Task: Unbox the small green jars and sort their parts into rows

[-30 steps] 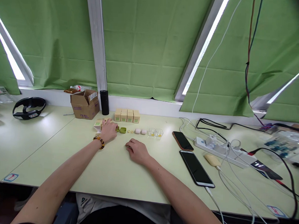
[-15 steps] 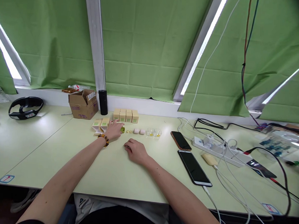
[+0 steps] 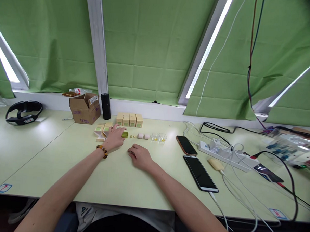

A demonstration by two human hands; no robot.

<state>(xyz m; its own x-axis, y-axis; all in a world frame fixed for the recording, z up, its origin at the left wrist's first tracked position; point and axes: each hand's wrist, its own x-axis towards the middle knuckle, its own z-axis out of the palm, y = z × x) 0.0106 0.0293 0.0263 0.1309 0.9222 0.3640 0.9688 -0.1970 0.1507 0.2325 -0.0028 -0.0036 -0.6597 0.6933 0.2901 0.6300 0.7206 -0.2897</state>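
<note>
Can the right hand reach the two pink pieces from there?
Probably yes: the right hand lies just this side of the pink pieces, nothing visible stands between, and the left hand is off to one side.

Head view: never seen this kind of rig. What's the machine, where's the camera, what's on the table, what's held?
No machine here: these are a person's bare hands, seen from one camera worn on that person's head, looking forward and down. The left hand reaches to a small green container; whether it grips anything is unclear. The right hand rests on the table, fingers curled; I can't tell if it holds something. Around them are small cream boxes, pinkish pieces and clear containers. Two phones and a power strip lie to the right.
</note>
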